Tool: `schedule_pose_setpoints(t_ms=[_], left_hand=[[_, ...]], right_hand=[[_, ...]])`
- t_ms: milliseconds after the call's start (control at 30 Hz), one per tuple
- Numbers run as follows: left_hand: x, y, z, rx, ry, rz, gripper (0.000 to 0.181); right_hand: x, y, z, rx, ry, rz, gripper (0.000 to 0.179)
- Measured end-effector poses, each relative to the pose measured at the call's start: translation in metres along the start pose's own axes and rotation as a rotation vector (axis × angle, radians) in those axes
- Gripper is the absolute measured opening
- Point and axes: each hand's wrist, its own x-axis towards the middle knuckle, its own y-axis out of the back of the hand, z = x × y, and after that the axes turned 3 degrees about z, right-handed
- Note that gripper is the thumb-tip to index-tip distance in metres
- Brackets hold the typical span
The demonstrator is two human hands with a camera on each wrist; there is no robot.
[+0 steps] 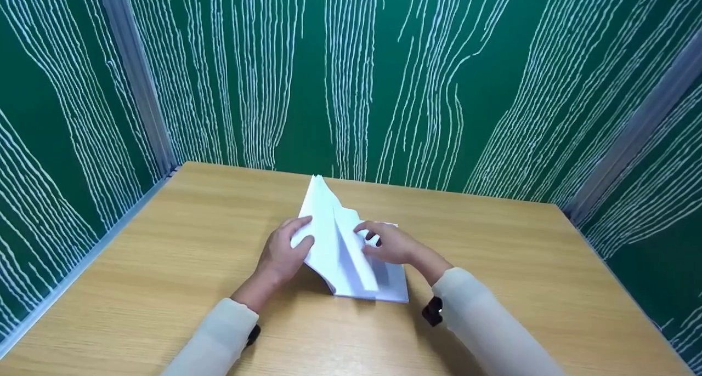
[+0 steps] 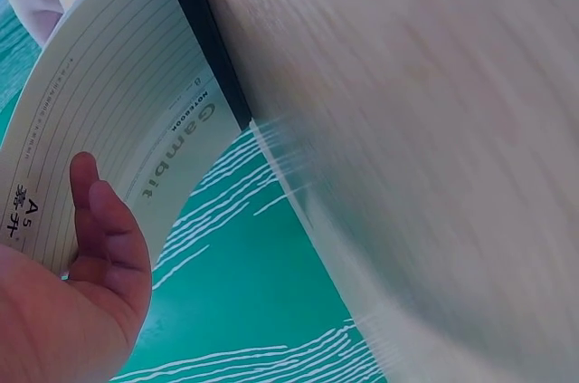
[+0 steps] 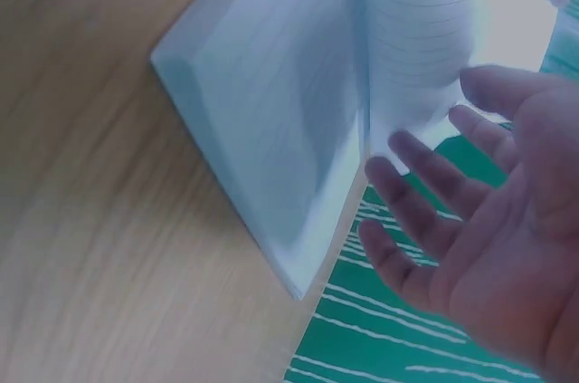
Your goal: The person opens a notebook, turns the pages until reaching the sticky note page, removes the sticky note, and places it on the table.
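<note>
A white-paged notebook (image 1: 323, 239) stands part open on the wooden table, its left pages lifted and tilted. My left hand (image 1: 281, 252) grips the raised left side, thumb over the pages and the other fingers behind. In the left wrist view, lined paper and the printed word Gambit show on the notebook (image 2: 136, 102), beside a dark spine edge. My right hand (image 1: 394, 244) is at a loose page that curves up in the middle. The right wrist view has this hand's fingers (image 3: 425, 175) spread and slightly bent beside the page; whether they touch it, I cannot tell.
The wooden table (image 1: 219, 200) extends around the notebook on all sides. Green panels (image 1: 307, 113) with white wavy lines rise behind it and at both sides, joined by grey posts (image 1: 137, 74). Dark straps with devices (image 1: 433, 311) sit at the wrists.
</note>
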Motion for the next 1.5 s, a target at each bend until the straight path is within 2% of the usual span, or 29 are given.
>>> schedule_pose_setpoints(t_ms=[167, 400, 667, 900, 1133, 1300, 1500], left_hand=[[0.0, 0.0, 0.001, 0.011, -0.018, 0.005, 0.046], [0.0, 0.001, 0.001, 0.02, -0.031, 0.016, 0.046], [0.0, 0.0, 0.0, 0.028, -0.042, 0.024, 0.046], [0.0, 0.0, 0.001, 0.024, -0.025, 0.008, 0.048], [0.0, 0.002, 0.001, 0.04, -0.027, 0.017, 0.05], [0.0, 0.002, 0.002, 0.061, -0.012, 0.023, 0.052], [0.001, 0.002, 0.001, 0.061, -0.004, 0.018, 0.047]], right_hand=[[0.0, -0.005, -0.003, -0.066, 0.016, 0.017, 0.048], [0.003, -0.006, -0.008, -0.048, -0.007, -0.001, 0.052], [0.0, -0.01, -0.011, -0.053, 0.048, -0.03, 0.053], [-0.002, -0.012, -0.015, -0.06, 0.126, -0.033, 0.061], [-0.001, -0.013, -0.013, -0.075, 0.178, -0.042, 0.06], [0.002, -0.012, -0.003, -0.091, 0.127, 0.01, 0.055], [0.008, -0.003, 0.017, -0.135, -0.016, 0.116, 0.043]])
